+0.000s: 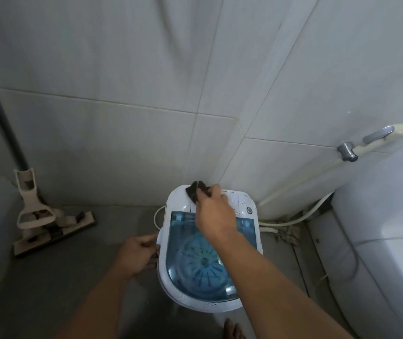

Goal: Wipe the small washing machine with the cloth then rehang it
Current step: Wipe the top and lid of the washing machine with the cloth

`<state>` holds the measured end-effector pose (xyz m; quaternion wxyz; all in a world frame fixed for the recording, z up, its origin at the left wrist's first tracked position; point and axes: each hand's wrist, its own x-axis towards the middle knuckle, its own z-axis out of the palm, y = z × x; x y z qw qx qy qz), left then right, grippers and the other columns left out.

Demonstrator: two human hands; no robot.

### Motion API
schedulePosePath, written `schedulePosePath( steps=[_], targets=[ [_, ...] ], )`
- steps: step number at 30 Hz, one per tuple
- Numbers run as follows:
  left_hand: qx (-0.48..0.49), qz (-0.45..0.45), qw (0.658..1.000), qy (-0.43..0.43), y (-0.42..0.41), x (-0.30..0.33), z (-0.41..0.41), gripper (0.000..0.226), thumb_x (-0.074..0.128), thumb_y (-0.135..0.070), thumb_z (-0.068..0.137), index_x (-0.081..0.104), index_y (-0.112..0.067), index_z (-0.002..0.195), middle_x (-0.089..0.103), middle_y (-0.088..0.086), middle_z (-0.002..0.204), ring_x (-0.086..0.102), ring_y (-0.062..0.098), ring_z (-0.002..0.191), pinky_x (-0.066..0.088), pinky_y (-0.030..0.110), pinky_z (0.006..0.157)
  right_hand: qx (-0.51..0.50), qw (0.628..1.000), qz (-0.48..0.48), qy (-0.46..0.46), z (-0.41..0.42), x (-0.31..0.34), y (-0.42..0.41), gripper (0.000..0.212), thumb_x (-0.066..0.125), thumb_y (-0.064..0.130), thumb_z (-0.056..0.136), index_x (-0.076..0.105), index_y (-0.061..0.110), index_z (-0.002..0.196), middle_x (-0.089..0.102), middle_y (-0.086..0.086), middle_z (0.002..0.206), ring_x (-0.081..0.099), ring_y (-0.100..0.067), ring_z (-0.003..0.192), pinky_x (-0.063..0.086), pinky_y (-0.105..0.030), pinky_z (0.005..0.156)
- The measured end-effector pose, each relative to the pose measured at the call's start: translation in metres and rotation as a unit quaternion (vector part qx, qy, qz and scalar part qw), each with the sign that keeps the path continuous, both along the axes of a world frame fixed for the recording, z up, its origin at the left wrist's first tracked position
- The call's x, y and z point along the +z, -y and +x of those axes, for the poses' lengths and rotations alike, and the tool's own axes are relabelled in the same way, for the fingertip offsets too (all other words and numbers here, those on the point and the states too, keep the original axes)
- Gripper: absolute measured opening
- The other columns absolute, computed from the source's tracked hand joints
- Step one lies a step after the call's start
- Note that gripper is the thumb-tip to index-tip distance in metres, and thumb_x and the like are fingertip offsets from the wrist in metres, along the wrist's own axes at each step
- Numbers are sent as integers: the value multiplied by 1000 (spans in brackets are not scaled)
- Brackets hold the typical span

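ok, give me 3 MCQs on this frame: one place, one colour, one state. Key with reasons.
1. Where is the dark cloth?
A. on the floor
B. on the rear top panel of the small white washing machine
C. on the beige flat mop

2. What colour is the machine's lid?
A. translucent blue
B. red
C. black

3. What is the left hand doing?
A. hanging free
B. holding the mop
C. gripping the machine's side

Key: B, the right hand presses the cloth there; A, the blue lid shows the drum beneath; C, its fingers curl on the left edge.

Small white washer (210, 241) w/ blue clear lid, upright in tiled corner, dark cloth (195, 190) bunched on back panel
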<state>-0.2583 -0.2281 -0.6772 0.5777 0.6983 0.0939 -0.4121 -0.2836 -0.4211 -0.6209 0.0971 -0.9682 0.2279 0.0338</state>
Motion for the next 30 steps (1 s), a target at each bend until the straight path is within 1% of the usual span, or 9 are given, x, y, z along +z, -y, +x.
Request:
schedulePosePath(
  steps=[4,7,10,14,16,20,23,26,30],
  targets=[
    [-1,-4,1000,1,1,5,0,32,54,2,93,67,-13,118,71,24,104,66,26,77,58,22,51,131,990,38,-40,-29,-2,-27,42,49,22,99,49,19,140,43,-11,125,52,-35,109,52,-46,84],
    [7,-9,1000,-5,3,8,0,34,53,4,94,66,-13,120,71,18,96,66,22,71,55,20,46,82,995,48,3,-10,8,-2,35,45,30,103,55,22,135,46,-9,121,54,-32,103,54,-45,82],
    [7,2,1000,-5,3,8,-1,35,53,3,94,65,-11,124,71,18,97,67,24,74,57,22,49,-11,1000,11,23,3,11,15,34,49,22,101,55,19,135,42,-9,125,53,-32,104,56,-43,77],
    [9,1,1000,-10,4,10,-1,35,52,4,94,65,-9,124,71,16,89,69,16,57,56,22,47,20,995,-64,-71,-4,8,-8,58,59,2,89,42,7,145,33,-15,138,45,-33,117,56,-41,81],
    [8,1,1000,-11,4,10,1,34,52,5,94,65,-8,123,71,17,88,70,15,56,55,22,47,34,989,-92,-107,-8,11,-24,50,59,3,90,47,2,139,35,-17,138,45,-34,119,54,-39,83],
    [12,4,1000,-7,2,9,1,35,53,2,94,65,-9,124,73,16,90,69,23,71,56,22,48,83,969,-104,-209,-9,34,-39,44,60,16,95,51,9,138,42,-19,140,46,-32,124,45,-35,95],
    [6,7,1000,-4,3,12,0,35,52,2,95,65,-10,125,72,20,100,69,25,76,57,21,50,19,987,-59,-148,13,53,-18,39,58,12,92,57,11,130,45,-15,135,54,-32,114,44,-35,82],
    [10,9,1000,-7,4,13,-1,34,51,2,95,65,-10,124,73,15,90,68,21,70,57,20,50,-34,997,-40,-58,32,45,6,37,54,10,93,55,8,130,42,-14,131,52,-33,110,42,-36,77],
    [24,6,1000,-15,4,11,-1,35,51,5,94,65,-8,124,73,4,72,69,17,61,55,21,47,12,998,-47,-45,14,1,-2,72,56,6,91,27,12,156,36,-17,140,44,-36,122,52,-44,87]
  ],
)
